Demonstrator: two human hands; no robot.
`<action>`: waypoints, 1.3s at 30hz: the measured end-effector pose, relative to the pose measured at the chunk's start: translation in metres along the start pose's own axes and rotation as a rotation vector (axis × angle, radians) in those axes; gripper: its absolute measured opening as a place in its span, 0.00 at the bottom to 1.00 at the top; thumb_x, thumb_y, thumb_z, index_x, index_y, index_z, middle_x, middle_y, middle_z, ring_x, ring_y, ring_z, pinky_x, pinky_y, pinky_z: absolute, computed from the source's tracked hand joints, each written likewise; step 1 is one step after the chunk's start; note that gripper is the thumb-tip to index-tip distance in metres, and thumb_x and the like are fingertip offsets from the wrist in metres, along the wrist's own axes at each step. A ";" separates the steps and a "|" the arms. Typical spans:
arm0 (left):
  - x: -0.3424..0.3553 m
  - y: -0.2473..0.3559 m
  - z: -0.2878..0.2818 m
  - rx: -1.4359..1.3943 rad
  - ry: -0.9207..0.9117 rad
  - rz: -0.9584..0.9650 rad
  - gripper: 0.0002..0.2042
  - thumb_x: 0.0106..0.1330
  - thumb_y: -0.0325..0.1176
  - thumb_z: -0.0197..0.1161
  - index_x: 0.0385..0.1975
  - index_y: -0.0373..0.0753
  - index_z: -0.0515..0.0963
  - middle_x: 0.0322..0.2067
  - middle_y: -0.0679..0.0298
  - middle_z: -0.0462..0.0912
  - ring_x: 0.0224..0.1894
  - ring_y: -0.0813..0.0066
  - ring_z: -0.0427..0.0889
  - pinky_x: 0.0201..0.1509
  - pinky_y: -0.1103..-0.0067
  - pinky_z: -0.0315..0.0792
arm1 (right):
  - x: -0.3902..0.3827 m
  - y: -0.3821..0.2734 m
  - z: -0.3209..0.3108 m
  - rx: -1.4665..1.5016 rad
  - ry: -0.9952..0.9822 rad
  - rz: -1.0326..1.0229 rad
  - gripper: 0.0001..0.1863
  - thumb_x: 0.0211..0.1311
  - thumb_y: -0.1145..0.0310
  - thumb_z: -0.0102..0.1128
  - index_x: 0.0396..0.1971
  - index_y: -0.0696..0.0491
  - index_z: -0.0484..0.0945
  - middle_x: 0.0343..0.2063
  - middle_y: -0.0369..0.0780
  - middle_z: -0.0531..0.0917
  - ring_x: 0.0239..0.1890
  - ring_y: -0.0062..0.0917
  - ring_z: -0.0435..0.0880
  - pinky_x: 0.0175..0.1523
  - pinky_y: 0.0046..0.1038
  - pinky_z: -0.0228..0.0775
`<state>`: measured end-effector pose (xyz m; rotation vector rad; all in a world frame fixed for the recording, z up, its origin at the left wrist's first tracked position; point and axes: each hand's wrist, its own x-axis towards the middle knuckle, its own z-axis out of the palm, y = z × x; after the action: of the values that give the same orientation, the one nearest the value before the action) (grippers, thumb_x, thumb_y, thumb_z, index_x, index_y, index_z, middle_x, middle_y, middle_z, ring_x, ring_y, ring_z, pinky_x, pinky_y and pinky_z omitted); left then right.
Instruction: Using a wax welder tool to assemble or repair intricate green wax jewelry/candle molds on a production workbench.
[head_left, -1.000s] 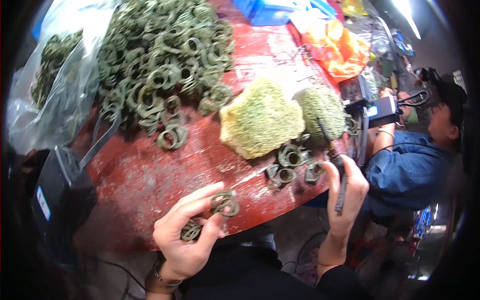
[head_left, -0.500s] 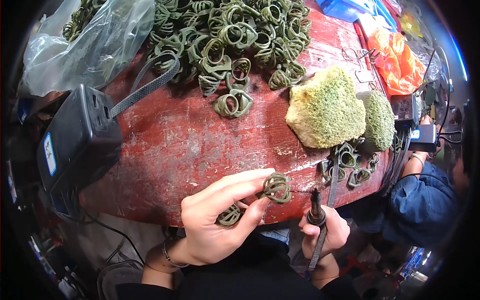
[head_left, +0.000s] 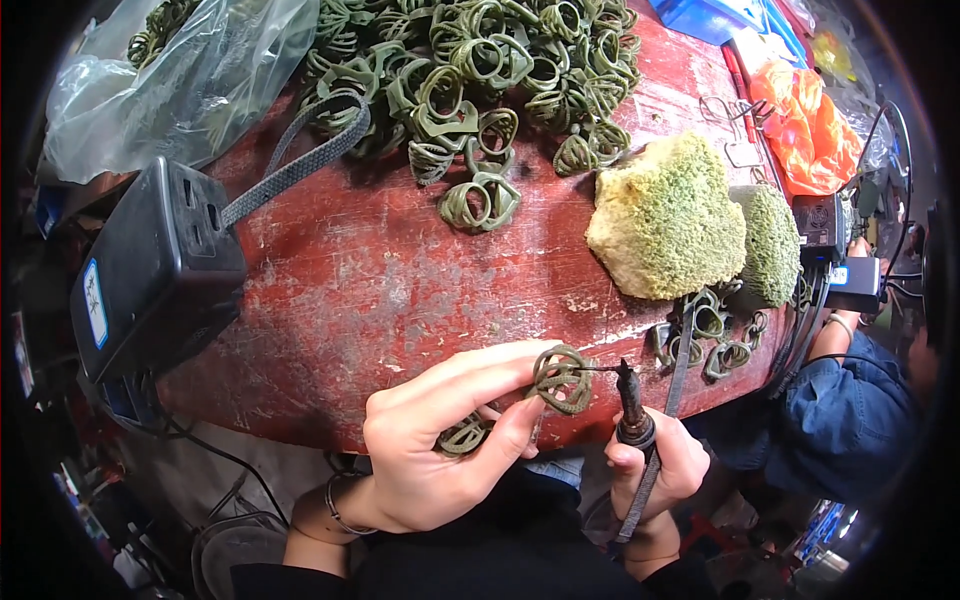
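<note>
My left hand (head_left: 440, 430) pinches a dark green openwork ring (head_left: 563, 380) between thumb and fingers above the table's near edge. A second green openwork piece (head_left: 465, 434) sits within the same palm. My right hand (head_left: 660, 465) is closed around a pen-like hot tool (head_left: 634, 410), resembling a soldering iron, with its dark tip pointing up. That tip is just right of the ring, and a thin dark strand spans the small gap between them. A grey flat strap (head_left: 680, 365) passes by my right hand; whether the fingers grip it I cannot tell.
A heap of similar green rings (head_left: 480, 60) covers the far side of the red table (head_left: 350, 300). Greenish porous blocks (head_left: 670, 225) lie to the right, with several rings below them. A black box with a strap (head_left: 160, 270) stands left. Another person's blue sleeve (head_left: 835, 420) is at right.
My right hand has raised the tool slightly, bringing its tip closer to the ring. A thin strand now shows between them. The ring has turned a little in my left fingers.
</note>
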<state>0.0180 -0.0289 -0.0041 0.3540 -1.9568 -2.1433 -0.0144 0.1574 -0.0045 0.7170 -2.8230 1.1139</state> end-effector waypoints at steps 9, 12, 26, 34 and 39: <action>0.002 0.000 -0.001 -0.014 -0.011 -0.002 0.09 0.54 0.19 0.56 0.36 0.26 0.75 0.39 0.46 0.76 0.28 0.72 0.81 0.23 0.84 0.77 | 0.003 -0.002 0.001 0.007 0.003 -0.013 0.19 0.45 0.57 0.66 0.25 0.60 0.75 0.13 0.38 0.74 0.14 0.27 0.74 0.20 0.23 0.65; 0.001 0.001 -0.003 -0.021 -0.022 -0.026 0.11 0.53 0.16 0.58 0.38 0.28 0.76 0.40 0.51 0.77 0.29 0.77 0.80 0.27 0.86 0.76 | 0.003 -0.002 0.001 0.009 0.000 -0.007 0.19 0.45 0.57 0.66 0.25 0.60 0.75 0.13 0.38 0.74 0.14 0.27 0.74 0.20 0.23 0.65; 0.002 0.001 -0.003 -0.013 -0.016 -0.013 0.10 0.53 0.16 0.58 0.37 0.27 0.76 0.40 0.50 0.77 0.27 0.78 0.80 0.26 0.86 0.76 | 0.005 -0.002 0.002 -0.010 0.002 -0.037 0.20 0.46 0.56 0.65 0.25 0.60 0.75 0.14 0.38 0.75 0.14 0.27 0.75 0.20 0.23 0.66; 0.002 -0.001 -0.003 -0.002 -0.020 -0.018 0.11 0.52 0.16 0.58 0.37 0.28 0.76 0.40 0.50 0.77 0.28 0.78 0.80 0.27 0.86 0.76 | -0.006 0.004 0.001 0.109 -0.004 0.092 0.21 0.48 0.54 0.64 0.26 0.60 0.75 0.15 0.38 0.76 0.15 0.26 0.76 0.21 0.22 0.67; 0.003 -0.004 -0.005 0.003 -0.047 0.041 0.09 0.57 0.21 0.55 0.36 0.25 0.74 0.38 0.45 0.76 0.31 0.67 0.82 0.23 0.84 0.77 | -0.004 0.004 0.001 0.092 -0.031 0.062 0.21 0.49 0.54 0.63 0.26 0.60 0.75 0.15 0.38 0.76 0.15 0.26 0.76 0.21 0.22 0.67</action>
<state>0.0169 -0.0338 -0.0086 0.2640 -1.9749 -2.1426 -0.0124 0.1606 -0.0087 0.6628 -2.8540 1.2608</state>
